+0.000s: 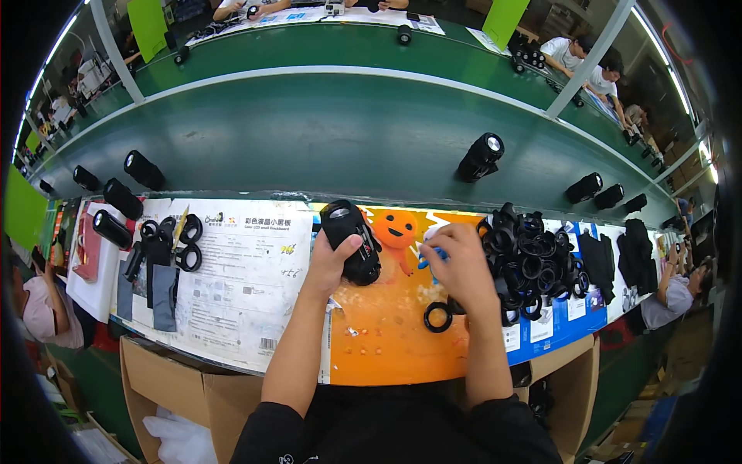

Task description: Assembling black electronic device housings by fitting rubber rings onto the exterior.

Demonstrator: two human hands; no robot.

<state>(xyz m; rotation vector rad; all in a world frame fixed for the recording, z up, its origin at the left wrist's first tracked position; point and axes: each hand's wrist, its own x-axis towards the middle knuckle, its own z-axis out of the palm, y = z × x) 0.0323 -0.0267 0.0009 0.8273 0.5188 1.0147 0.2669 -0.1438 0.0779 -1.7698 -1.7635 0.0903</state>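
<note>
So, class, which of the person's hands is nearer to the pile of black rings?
Right. The right hand is just left of the pile; the left hand, holding a black cylinder, is farther left.

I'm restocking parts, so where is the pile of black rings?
In the head view, the pile of black rings sits right of centre, just right of the right hand.
</note>
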